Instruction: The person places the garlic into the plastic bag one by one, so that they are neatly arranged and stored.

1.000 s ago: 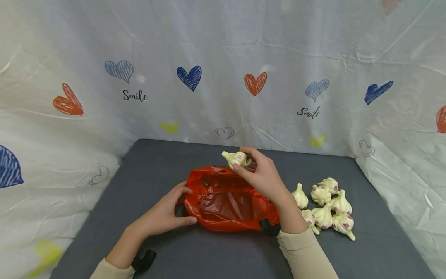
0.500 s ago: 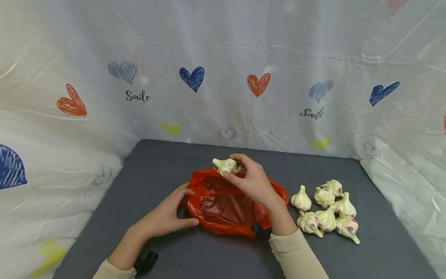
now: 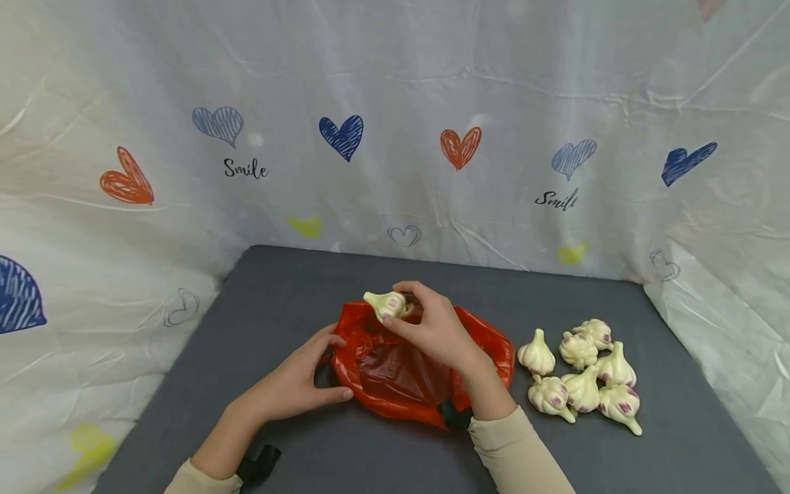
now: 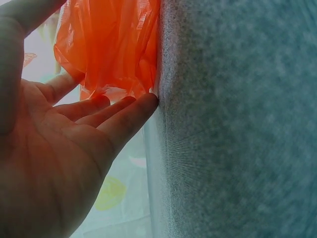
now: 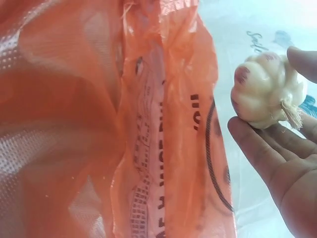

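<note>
A red plastic bag (image 3: 496,342) lies on its base with its mouth spread wide in the head view. My right hand (image 3: 439,333) pinches a garlic bulb (image 3: 386,304) between thumb and fingers, over the far left part of that mouth. Its stem points left, and the right wrist view shows the bulb's root end (image 5: 290,113) facing the palm. At the bag's left side, my left hand (image 3: 286,385) touches the plastic with extended fingers (image 4: 129,118), thumb apart at the near edge. Printed text shows inside the bag in the right wrist view.
Several garlic bulbs (image 3: 582,390) lie grouped on the dark grey table (image 3: 296,281), right of the bag. A pale curtain (image 3: 382,82) printed with hearts hangs behind the table and along both sides. A black strap piece (image 3: 455,415) on the right wrist overlaps the bag's near rim.
My right hand has carried the garlic bulb left and lower over the bag's mouth. My left hand stays at the bag's left side.
</note>
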Tool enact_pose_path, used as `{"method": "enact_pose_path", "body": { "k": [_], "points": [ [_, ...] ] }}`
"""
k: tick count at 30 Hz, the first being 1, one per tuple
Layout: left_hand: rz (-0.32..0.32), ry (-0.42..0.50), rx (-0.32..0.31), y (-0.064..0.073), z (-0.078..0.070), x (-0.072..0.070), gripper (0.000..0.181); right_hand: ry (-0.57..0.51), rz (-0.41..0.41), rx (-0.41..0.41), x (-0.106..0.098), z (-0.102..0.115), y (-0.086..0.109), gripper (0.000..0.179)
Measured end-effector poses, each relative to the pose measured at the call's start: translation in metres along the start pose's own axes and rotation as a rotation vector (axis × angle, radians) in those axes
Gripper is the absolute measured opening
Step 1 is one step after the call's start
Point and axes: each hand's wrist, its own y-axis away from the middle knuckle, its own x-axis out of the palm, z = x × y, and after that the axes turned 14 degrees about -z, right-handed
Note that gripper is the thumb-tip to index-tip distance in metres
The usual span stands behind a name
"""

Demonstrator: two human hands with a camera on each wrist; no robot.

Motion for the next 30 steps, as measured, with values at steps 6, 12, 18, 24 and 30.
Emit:
{"method": "enact_pose_path", "body": {
  "k": [6,12,18,24,30],
  "points": [
    [0.007,-0.010,-0.005,0.000,-0.002,0.001,0.076,0.014,0.027,0.007,0.002,-0.004,0.002,0.054],
    [0.007,-0.026,-0.010,0.001,-0.003,0.001,0.077,0.027,0.049,0.013,0.005,-0.009,0.003,0.056],
    [0.010,-0.025,-0.024,0.001,-0.005,0.000,0.077,0.027,0.077,0.009,0.011,-0.011,0.002,0.058],
    [0.009,-0.047,0.004,0.001,-0.005,0.001,0.072,0.055,0.074,0.005,0.015,-0.012,0.002,0.058],
    [0.020,-0.062,0.011,0.002,-0.004,0.003,0.061,0.017,0.094,0.028,0.018,-0.017,0.001,0.060]
  ]
}}
